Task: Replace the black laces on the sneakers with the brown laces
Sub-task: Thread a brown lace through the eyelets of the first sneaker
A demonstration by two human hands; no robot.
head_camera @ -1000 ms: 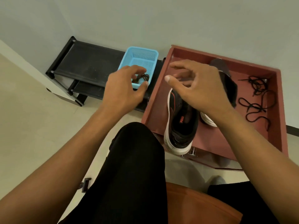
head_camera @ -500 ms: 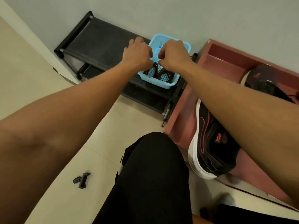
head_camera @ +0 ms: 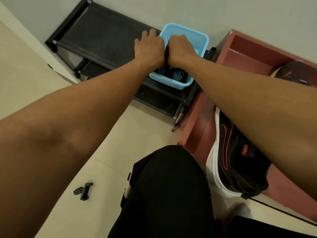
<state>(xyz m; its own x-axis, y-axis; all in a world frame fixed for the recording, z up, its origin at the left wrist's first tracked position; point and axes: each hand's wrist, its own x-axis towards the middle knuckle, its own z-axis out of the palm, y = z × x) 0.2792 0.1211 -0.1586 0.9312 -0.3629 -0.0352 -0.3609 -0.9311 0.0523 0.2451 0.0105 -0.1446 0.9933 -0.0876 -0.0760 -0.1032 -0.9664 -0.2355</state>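
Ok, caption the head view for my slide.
Left hand and right hand meet over blue basket on black rack.

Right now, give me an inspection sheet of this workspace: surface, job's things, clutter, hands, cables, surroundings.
Surface: red tray beside a black rack.
Job's things: black sneaker lies in the tray; second sneaker is partly seen at the right edge; blue basket on the rack holds dark laces, colour unclear.
Clutter: small black clip on the floor.
Hands: left hand and right hand side by side over the basket, a dark strand between them; grip hidden.
Cables: nothing seen.
Surroundings: pale tiled floor, grey wall, person's knee in black.
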